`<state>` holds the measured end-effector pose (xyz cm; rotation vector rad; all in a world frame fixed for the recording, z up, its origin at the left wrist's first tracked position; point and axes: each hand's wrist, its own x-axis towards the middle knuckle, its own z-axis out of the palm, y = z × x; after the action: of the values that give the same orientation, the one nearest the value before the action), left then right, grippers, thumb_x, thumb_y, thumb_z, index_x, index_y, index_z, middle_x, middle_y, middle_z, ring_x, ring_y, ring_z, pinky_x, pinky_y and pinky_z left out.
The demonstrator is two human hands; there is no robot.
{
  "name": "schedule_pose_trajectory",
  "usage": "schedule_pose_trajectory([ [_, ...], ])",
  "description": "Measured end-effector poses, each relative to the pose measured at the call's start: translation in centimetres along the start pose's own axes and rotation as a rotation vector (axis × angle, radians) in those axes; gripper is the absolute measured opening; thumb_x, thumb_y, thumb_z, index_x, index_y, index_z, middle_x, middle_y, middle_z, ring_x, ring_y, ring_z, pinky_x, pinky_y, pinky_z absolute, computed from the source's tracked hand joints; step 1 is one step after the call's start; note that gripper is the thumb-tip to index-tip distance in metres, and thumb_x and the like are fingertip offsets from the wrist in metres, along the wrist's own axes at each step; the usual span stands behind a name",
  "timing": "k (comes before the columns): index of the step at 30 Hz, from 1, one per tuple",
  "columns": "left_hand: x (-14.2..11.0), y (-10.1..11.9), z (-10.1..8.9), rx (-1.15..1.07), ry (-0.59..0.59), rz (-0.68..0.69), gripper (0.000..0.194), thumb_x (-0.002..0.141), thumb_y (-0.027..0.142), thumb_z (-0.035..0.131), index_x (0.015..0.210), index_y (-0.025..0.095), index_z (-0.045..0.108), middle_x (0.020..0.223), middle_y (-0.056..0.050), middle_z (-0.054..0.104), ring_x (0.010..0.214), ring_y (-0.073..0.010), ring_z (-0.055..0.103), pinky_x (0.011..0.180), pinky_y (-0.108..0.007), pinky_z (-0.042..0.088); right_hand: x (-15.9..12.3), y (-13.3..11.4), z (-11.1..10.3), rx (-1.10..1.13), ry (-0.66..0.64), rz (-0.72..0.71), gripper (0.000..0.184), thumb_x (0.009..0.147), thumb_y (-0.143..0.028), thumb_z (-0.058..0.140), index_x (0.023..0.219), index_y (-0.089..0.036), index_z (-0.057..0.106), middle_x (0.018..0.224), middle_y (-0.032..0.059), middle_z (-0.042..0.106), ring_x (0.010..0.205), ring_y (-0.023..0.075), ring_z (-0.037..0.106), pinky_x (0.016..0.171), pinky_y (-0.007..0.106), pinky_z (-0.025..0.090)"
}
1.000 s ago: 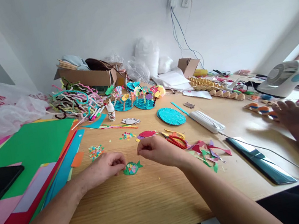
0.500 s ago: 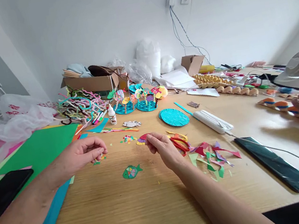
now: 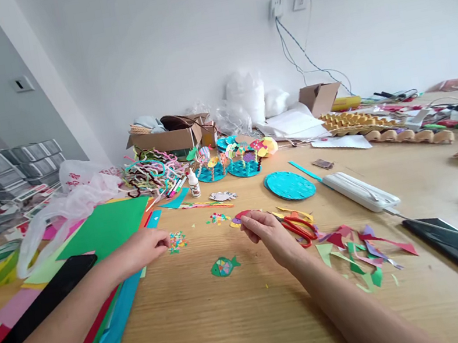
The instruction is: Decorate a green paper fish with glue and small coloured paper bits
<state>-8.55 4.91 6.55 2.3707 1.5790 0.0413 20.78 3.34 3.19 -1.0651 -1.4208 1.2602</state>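
Observation:
My left hand point(image 3: 149, 249) is closed, fingers curled, beside a small pile of coloured paper bits point(image 3: 178, 241). My right hand point(image 3: 269, 234) pinches thumb against fingers at the edge of red, purple and yellow paper cutouts point(image 3: 236, 221). What either hand holds, if anything, is too small or hidden to see. Between the hands lies a green paper fish point(image 3: 224, 266) with coloured bits on its body. Another pile of paper bits point(image 3: 218, 218) sits behind it. Red-handled scissors point(image 3: 302, 228) lie just right of my right hand.
Behind are a white glue bottle point(image 3: 194, 183), a pale fish cutout point(image 3: 223, 196) and blue discs point(image 3: 290, 185). Paper scraps point(image 3: 361, 254) and a white power strip point(image 3: 360, 191) lie right. Coloured sheets point(image 3: 104, 232) and a black phone point(image 3: 48, 301) are left.
The view has swung left. My left hand has drawn back left, uncovering the paper bits. My right hand keeps its pinch beside the cutouts. Another person's hand at the right has mostly left view.

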Motion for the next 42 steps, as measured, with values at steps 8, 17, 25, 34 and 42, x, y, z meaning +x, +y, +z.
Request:
schedule_pose_trajectory([
  [8, 1.1, -0.5, 2.3, 0.138, -0.079, 0.035, 0.017, 0.092, 0.030, 0.058, 0.095, 0.014, 0.063, 0.095, -0.004, 0.065, 0.086, -0.0188, 0.063, 0.078, -0.039, 0.051, 0.3, 0.6, -0.1, -0.018, -0.003, 0.010, 0.035, 0.075, -0.052, 0.056, 0.064, -0.019, 0.055, 0.054, -0.0042, 0.044, 0.050, 0.0105, 0.039, 0.049, 0.023, 0.029],
  [17, 1.9, -0.8, 1.9, 0.168, -0.097, 0.042, 0.024, 0.093, 0.032, 0.057, 0.112, 0.017, 0.059, 0.113, -0.008, 0.061, 0.095, -0.0212, 0.062, 0.082, -0.042, 0.053, 0.2, 0.4, 0.0, -0.042, -0.003, 0.020, 0.033, 0.075, -0.049, 0.057, 0.063, -0.018, 0.055, 0.052, -0.0039, 0.045, 0.049, 0.0101, 0.039, 0.048, 0.023, 0.028],
  [25, 2.7, -1.5, 1.3, 0.167, -0.101, -0.006, 0.028, 0.093, 0.032, 0.057, 0.117, 0.017, 0.057, 0.118, -0.008, 0.059, 0.097, -0.0224, 0.061, 0.082, -0.042, 0.053, 0.1, 0.4, 0.0, -0.054, -0.011, 0.020, 0.032, 0.075, -0.048, 0.057, 0.061, -0.019, 0.054, 0.052, -0.0041, 0.044, 0.049, 0.0103, 0.039, 0.047, 0.023, 0.029],
  [34, 2.6, -1.8, 1.0, 0.178, -0.117, -0.039, 0.030, 0.093, 0.032, 0.058, 0.118, 0.017, 0.056, 0.119, -0.009, 0.058, 0.098, -0.0228, 0.061, 0.082, -0.043, 0.053, 0.0, 0.2, 0.0, -0.099, -0.018, 0.018, 0.033, 0.075, -0.048, 0.057, 0.061, -0.018, 0.054, 0.050, -0.0045, 0.043, 0.048, 0.0103, 0.039, 0.047, 0.023, 0.028],
  [42, 2.4, -1.8, 1.9, 0.193, -0.125, -0.039, 0.029, 0.093, 0.032, 0.057, 0.117, 0.017, 0.057, 0.117, -0.009, 0.059, 0.097, -0.0222, 0.061, 0.081, -0.042, 0.053, 0.1, 0.3, 0.0, -0.118, -0.021, 0.006, 0.032, 0.076, -0.047, 0.056, 0.062, -0.018, 0.055, 0.050, -0.0045, 0.043, 0.048, 0.0100, 0.039, 0.047, 0.022, 0.028],
])
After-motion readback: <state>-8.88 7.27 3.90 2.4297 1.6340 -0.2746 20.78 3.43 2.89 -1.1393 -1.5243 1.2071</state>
